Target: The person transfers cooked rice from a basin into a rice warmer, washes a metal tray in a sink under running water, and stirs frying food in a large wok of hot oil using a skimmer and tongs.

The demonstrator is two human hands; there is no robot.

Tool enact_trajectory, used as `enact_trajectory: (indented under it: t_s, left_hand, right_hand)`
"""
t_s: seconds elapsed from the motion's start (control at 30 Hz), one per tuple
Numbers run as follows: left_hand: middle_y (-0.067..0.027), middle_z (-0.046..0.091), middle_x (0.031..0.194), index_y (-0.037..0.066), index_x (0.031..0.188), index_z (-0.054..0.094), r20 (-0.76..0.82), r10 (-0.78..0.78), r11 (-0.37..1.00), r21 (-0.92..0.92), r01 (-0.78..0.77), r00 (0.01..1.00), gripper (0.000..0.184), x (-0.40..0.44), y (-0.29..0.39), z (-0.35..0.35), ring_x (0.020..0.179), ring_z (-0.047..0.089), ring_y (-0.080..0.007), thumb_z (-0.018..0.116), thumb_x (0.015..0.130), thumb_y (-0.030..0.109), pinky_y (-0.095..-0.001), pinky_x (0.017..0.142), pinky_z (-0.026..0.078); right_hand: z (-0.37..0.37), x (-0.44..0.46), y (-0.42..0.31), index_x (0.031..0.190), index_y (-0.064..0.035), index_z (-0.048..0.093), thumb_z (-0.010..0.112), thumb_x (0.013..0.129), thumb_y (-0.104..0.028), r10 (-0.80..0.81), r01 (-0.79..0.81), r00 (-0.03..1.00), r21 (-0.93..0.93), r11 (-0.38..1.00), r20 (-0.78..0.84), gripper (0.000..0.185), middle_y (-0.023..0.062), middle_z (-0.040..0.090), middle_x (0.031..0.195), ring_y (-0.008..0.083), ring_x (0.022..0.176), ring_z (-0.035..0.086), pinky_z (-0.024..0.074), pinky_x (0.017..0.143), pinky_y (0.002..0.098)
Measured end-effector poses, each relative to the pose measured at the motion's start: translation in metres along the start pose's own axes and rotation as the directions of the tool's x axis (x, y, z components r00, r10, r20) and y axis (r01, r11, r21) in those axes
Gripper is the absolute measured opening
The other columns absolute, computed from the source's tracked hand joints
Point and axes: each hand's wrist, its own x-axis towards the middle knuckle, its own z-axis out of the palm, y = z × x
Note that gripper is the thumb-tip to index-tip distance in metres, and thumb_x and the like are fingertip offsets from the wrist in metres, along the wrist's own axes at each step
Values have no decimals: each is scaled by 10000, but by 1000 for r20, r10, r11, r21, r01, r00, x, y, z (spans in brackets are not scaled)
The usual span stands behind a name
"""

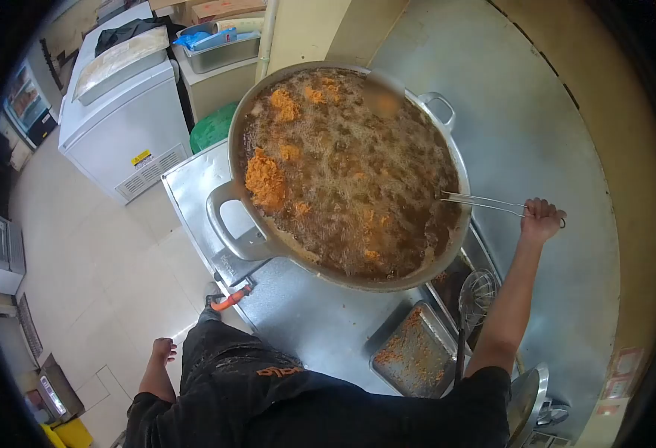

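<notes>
My right hand (541, 219) is closed round a long metal utensil with a double-wire handle (485, 201), held out over the pan's right rim. Its far end dips into the bubbling oil, which hides its head, so I cannot tell its kind. The big metal pan (223, 216) has loop handles and is full of brown, foaming oil (350, 179). Orange-brown fried pieces float in it, the largest clump (265, 181) at the left side and another (284, 105) near the back left. My left hand (164, 349) hangs low at my side, fingers curled, with nothing visible in it.
Below the pan's right side lie a crumb-covered metal tray (418, 351) and a wire skimmer (479, 293). An orange-red handle (232, 297) sticks out at the counter's front edge. A white chest freezer (130, 119) stands at the left, beside a green lid-like object (213, 128).
</notes>
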Motion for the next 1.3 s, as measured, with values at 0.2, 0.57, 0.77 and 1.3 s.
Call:
enact_trajectory:
  t_s: [0.2,0.57,0.77,1.3]
  left_hand:
    - [-106,621,889,46,1086,553,-30,30,999,-16,-31,999,306,-5,6,-2,659,582,-232,473,829,191,-423,610,475]
    - [-109,624,921,53,1103,550,22,26,1000,17,-26,999,318,-2,17,-1,689,588,-234,475,828,194,-435,635,485]
    - [-111,616,981,63,1147,525,39,81,996,-42,-80,996,356,-6,35,-1,752,591,-255,489,827,215,-446,669,476]
    - [-109,599,1090,95,1210,495,179,15,999,-37,-8,984,370,33,-21,-25,921,565,-302,442,885,264,-464,760,461]
  right_hand:
    - [-7,-11,4,523,-146,227,507,886,-481,18,-19,999,35,999,30,568,-14,128,493,123,451,127,155,449,271]
    - [17,-29,6,519,-162,218,524,869,-494,1,1,997,32,999,-82,571,-26,140,483,117,434,122,142,428,263]
    - [15,-30,-8,517,-175,209,532,863,-480,-95,101,993,89,991,-73,563,-24,141,471,117,422,128,143,426,254]
    - [116,-99,-93,571,-160,232,523,875,-359,-467,480,875,-103,871,125,466,-10,157,514,130,465,145,149,439,271]
